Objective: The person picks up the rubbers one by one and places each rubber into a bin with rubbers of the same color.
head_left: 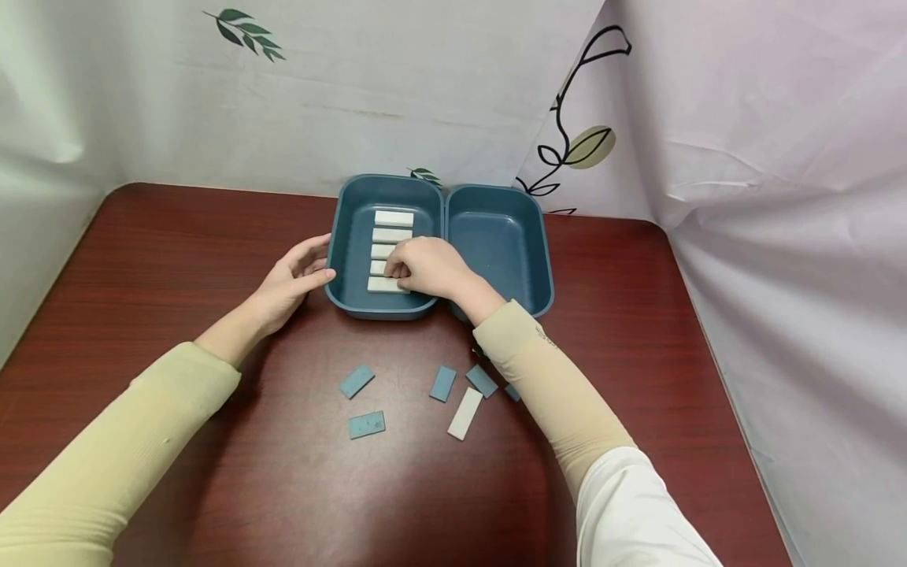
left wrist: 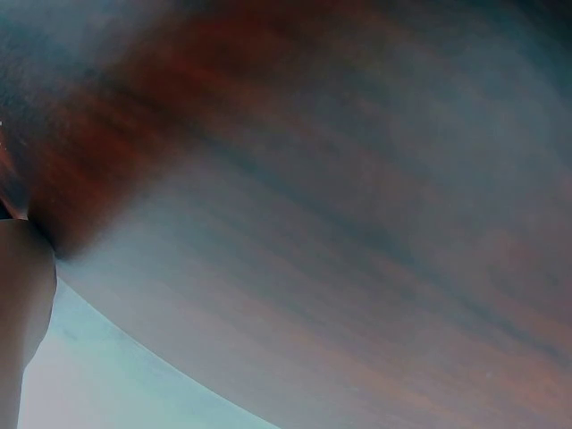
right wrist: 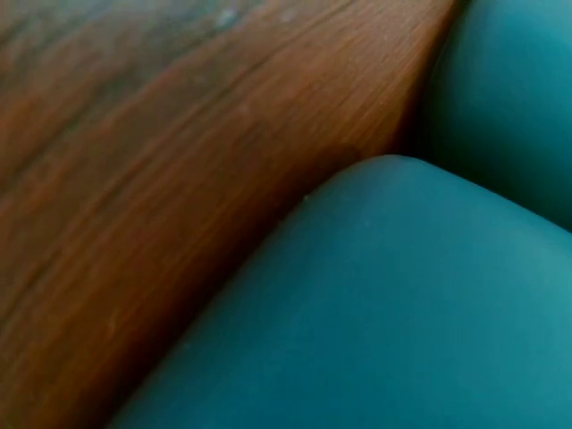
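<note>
the right hand [head_left: 432, 268] reaches into the left blue tray [head_left: 351, 252], its fingers curled and its thumb and forefinger pinching the nearest white block [head_left: 383, 285]. that block lies flat on the tray floor, the lowest in a column of five white blocks [head_left: 393, 219], set one above another with narrow gaps; the hand covers the right ends of the lower ones. the left hand [head_left: 283, 287] is at the outside of the same tray's left wall, thumb apart from the fingers, which are loosely stretched and partly hidden by the wall; the thumb tip touches the rim

the right blue tray [head_left: 489, 244] stands just beside the left one, partly under the right forearm. on the brown table [head_left: 283, 472], in front of the trays, lie two blue blocks [head_left: 366, 424] to the left and three more [head_left: 442, 383] to the right, the last one partly hidden by the beige sleeve [head_left: 546, 370]. a loose white block [head_left: 465, 413] lies slanted among the right-hand ones. the other forearm wears a yellow-green sleeve [head_left: 142, 441]. behind the table hangs a pale cloth [head_left: 397, 94] printed with leaves. the left wrist view is mostly blurred tabletop
</note>
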Demonstrator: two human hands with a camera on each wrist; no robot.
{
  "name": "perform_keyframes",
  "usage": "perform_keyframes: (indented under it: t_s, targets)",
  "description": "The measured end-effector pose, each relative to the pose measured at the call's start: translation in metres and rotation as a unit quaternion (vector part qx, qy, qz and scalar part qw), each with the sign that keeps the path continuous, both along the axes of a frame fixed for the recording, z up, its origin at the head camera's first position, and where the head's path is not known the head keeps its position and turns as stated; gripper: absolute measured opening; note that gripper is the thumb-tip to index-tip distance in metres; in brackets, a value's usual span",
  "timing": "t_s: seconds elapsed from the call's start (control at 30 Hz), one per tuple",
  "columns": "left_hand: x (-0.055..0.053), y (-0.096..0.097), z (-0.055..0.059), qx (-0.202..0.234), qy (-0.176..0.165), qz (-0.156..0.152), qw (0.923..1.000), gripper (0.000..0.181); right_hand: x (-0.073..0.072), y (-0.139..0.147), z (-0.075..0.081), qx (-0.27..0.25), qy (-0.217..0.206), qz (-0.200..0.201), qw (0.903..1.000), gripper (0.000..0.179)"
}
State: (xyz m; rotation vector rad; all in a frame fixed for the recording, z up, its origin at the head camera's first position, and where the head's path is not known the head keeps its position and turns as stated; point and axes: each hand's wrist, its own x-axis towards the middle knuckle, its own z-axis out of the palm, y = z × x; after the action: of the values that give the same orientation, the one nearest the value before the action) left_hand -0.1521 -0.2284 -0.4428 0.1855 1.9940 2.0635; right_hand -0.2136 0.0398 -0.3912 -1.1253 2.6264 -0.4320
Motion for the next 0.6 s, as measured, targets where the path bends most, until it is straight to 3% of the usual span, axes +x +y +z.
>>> perform_keyframes:
  t_s: [0.3, 0.6]
  targets:
    - [0.001, 0.001, 0.001, -0.009, -0.005, -0.001, 0.9999, 0.063, 0.0, 0.003, 0.003, -0.043, -0.023, -0.012, 0.9987, 0.019]
    - [0.002, 0.0, 0.002, -0.009, -0.004, -0.003, 0.9999, 0.063, 0.001, 0.011, 0.01, -0.14, -0.066, -0.003, 0.988, 0.017]
